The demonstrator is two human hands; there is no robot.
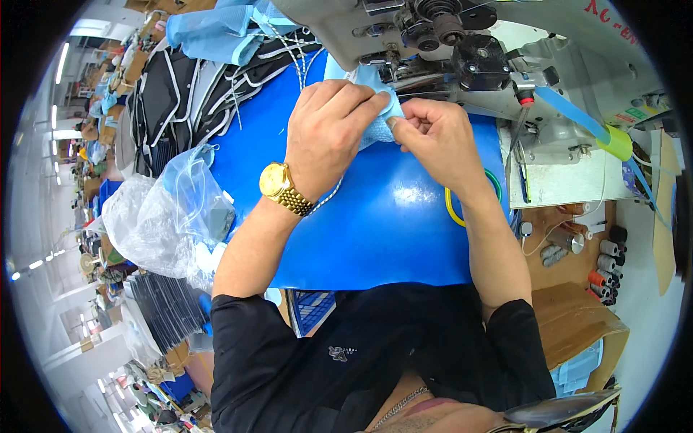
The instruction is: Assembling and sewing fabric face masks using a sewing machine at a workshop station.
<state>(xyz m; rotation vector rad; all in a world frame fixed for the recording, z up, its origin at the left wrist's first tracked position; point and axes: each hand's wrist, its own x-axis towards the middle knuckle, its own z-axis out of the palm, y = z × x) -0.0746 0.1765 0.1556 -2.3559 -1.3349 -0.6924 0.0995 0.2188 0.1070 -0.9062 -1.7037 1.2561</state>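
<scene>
A light blue piece of textured fabric lies bunched beside the needle area of a grey industrial sewing machine. My left hand bends over the fabric from the left, its fingers closed on it; the fingertips are partly hidden. From the right, my right hand pinches the fabric's edge between thumb and forefinger, its other fingers curled in. Both hands are close together, just in front of the machine's presser area. A gold watch sits on my left wrist.
A blue work surface spreads below my hands. Black padded pieces with pale piping and more light blue fabric are piled at the left, above clear plastic bags. A blue tape runs at the right; thread cones stand lower.
</scene>
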